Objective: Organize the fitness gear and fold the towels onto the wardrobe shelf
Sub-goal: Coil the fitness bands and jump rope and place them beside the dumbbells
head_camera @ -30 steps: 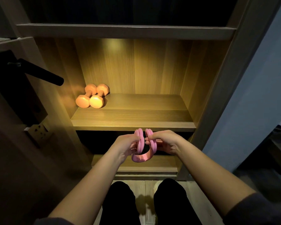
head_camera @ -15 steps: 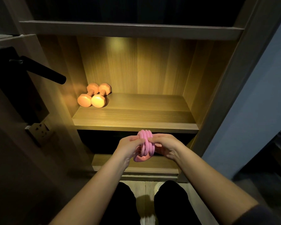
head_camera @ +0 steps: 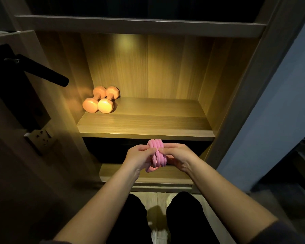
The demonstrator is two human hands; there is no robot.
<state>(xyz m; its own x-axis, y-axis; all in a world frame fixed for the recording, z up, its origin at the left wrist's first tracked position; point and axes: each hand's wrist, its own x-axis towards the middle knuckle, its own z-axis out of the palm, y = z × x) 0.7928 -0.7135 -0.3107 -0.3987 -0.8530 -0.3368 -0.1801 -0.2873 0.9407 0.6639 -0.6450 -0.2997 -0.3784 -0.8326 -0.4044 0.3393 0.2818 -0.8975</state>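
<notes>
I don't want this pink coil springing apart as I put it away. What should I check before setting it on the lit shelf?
1. Grip on the pink coil: ok; the left hand and right hand pinch it from opposite sides.
2. Loops gathered in one bundle: not ok; one loop pokes out at the bottom.
3. Ends tucked or tied: cannot tell; the fingers cover the middle.
4. Free room on the shelf: ok; there is bare board to the right of the dumbbells.
5. The dumbbells out of the path: ok; they lie side by side at the back left.
</notes>
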